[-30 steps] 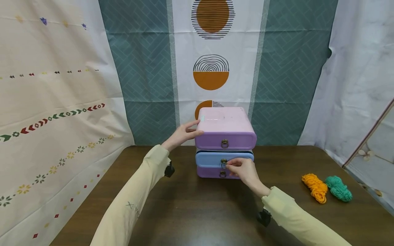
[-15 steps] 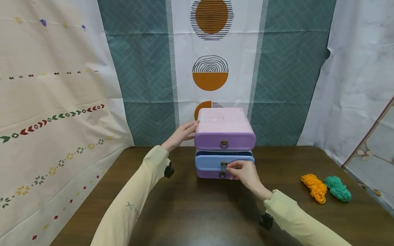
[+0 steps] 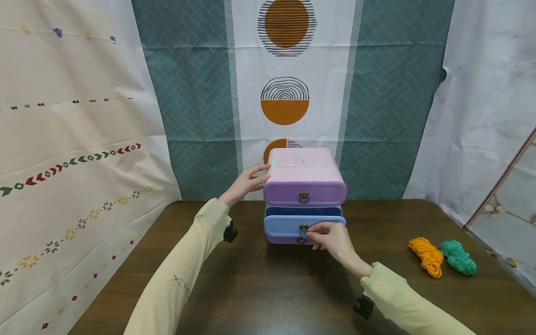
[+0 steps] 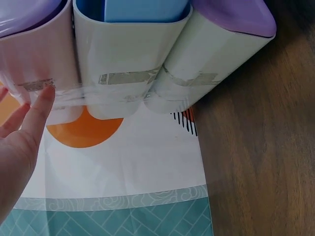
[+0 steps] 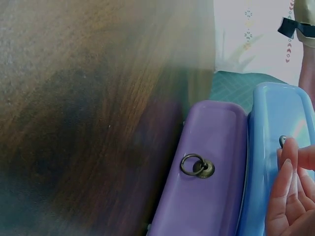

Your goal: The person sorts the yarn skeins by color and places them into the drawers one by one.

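Observation:
A small stack of drawers stands at the table's back: a pink-topped unit (image 3: 307, 163) with a purple drawer front (image 3: 284, 193), a blue drawer (image 3: 280, 226) in the middle, and a purple bottom drawer (image 5: 211, 132). The blue drawer juts forward, its dark blue inside showing above the front. My right hand (image 3: 333, 239) pinches the ring pull (image 3: 303, 230) of the blue drawer between thumb and finger. With fingers spread, my left hand (image 3: 247, 183) rests against the left side of the top unit; in the left wrist view its fingertips (image 4: 47, 93) touch the pink wall.
Orange yarn (image 3: 427, 257) and green yarn (image 3: 458, 257) lie on the brown table (image 3: 268, 298) at the right. A patterned cloth (image 3: 289, 65) hangs directly behind the drawers, and further cloths hang at both sides.
The blue drawer has slid out toward me, drawn by my right hand on its ring, and its opening shows wider. My left hand stays at the top unit's side, its fingers shifting slightly.

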Motion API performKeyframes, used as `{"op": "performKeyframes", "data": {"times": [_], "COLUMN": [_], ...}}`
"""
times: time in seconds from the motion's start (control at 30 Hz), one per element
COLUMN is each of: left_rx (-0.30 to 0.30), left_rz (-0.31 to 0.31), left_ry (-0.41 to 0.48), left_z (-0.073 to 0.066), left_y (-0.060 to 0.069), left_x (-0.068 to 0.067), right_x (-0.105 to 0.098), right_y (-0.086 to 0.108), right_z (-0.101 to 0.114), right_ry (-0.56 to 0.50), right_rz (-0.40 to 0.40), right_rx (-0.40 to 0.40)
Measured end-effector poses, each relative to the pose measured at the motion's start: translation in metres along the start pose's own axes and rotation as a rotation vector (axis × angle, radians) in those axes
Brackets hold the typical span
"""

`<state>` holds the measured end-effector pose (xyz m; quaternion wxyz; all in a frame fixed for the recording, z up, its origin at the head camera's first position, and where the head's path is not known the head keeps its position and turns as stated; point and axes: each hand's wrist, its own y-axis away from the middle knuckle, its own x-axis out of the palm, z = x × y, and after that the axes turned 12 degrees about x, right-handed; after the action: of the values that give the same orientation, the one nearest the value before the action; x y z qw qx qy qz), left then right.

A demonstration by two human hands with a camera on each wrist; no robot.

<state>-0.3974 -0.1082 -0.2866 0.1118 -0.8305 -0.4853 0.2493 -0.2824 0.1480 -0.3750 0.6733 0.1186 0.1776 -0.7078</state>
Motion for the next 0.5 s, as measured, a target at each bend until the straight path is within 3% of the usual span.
{"op": "performKeyframes", "data": {"times": [0.17, 0.5], "left_rx": [0.027, 0.059], "left_rz": [0.019, -0.023], "left_ry": [0.022, 0.026], "left_z": [0.0005, 0.0046], "left_y": [0.0010, 0.0019], "left_x": [0.0000, 0.0027], "right_x": [-0.0007, -0.0026], "right_y": [0.0028, 0.0084], "right_z": [0.0000, 0.0032], "right_ry": [0.002, -0.008], "right_rz": [0.006, 0.027], "right_rx": [0.008, -0.006]}}
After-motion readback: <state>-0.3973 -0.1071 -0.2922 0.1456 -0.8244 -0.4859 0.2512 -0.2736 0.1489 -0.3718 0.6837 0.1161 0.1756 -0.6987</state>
